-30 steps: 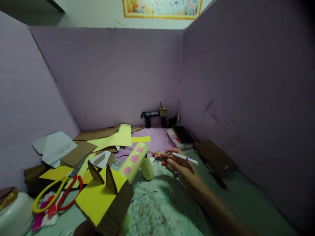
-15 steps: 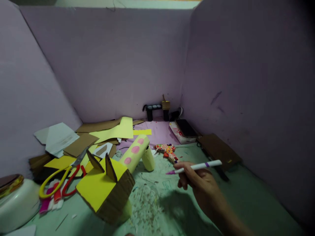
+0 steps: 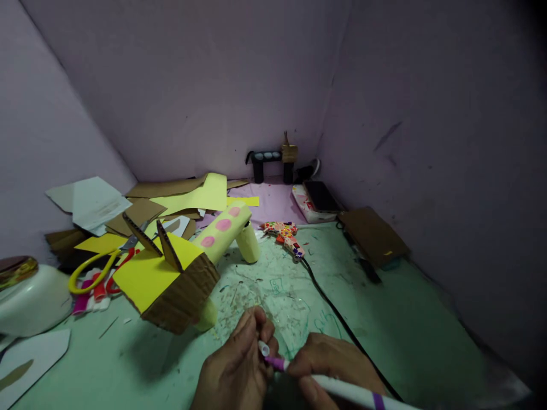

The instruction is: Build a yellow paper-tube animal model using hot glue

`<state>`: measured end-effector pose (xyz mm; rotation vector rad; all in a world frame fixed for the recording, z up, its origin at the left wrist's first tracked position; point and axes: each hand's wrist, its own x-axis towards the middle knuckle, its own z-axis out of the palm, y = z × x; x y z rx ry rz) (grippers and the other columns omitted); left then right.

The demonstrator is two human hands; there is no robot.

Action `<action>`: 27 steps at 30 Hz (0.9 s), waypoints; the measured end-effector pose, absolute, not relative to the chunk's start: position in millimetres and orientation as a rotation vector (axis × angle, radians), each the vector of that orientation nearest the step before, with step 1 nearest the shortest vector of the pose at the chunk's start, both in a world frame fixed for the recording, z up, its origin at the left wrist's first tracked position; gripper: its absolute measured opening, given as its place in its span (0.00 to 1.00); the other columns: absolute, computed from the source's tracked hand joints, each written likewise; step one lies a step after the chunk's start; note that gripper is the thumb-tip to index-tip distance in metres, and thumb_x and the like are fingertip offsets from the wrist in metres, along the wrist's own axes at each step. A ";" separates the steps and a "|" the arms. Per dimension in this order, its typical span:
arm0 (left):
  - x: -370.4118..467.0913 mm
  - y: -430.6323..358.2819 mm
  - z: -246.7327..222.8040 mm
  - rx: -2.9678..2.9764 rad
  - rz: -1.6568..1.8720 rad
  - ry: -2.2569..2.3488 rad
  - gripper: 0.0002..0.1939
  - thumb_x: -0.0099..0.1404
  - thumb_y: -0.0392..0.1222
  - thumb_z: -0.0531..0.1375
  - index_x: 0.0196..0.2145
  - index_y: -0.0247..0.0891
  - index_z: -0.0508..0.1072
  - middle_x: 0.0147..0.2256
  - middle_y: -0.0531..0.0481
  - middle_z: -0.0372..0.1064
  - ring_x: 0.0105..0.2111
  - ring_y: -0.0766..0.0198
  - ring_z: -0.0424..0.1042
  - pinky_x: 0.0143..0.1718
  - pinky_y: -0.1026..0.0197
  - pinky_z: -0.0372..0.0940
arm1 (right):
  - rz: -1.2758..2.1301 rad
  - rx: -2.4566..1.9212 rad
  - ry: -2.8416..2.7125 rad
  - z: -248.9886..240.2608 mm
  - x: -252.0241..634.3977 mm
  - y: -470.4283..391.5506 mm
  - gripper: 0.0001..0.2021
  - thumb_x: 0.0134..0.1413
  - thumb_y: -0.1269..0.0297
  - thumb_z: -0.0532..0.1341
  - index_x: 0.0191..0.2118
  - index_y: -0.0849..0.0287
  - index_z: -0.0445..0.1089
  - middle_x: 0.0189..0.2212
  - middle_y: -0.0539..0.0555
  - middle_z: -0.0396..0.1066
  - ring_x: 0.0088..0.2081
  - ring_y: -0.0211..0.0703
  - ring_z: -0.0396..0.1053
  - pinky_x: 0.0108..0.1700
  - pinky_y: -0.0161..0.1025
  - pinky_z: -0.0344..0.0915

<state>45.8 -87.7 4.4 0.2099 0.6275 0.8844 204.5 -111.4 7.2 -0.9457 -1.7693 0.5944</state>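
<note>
1 cap (image 3: 264, 348) in left hand (image 3: 237, 364), 1 marker (image 3: 350, 392) in right hand (image 3: 333, 357).

The marker (image 3: 350, 390), white with a purple band, sits aslant at five o'clock, uncapped, its bare purple tip pointing between nine and ten. The cap (image 3: 264, 348), a small white tube mostly covered, is at six, mouth facing roughly four, just beside the tip; I can't tell if they touch.
</note>
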 end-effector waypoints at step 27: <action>49.5 -92.1 5.0 0.799 0.751 0.718 0.19 0.62 0.56 0.56 0.44 0.42 0.70 0.45 0.45 0.66 0.50 0.53 0.62 0.51 0.55 0.53 | 0.869 -1.213 -1.437 -19.4 208.2 -116.4 0.08 0.54 0.60 0.59 0.32 0.54 0.75 0.27 0.55 0.74 0.29 0.44 0.72 0.30 0.37 0.68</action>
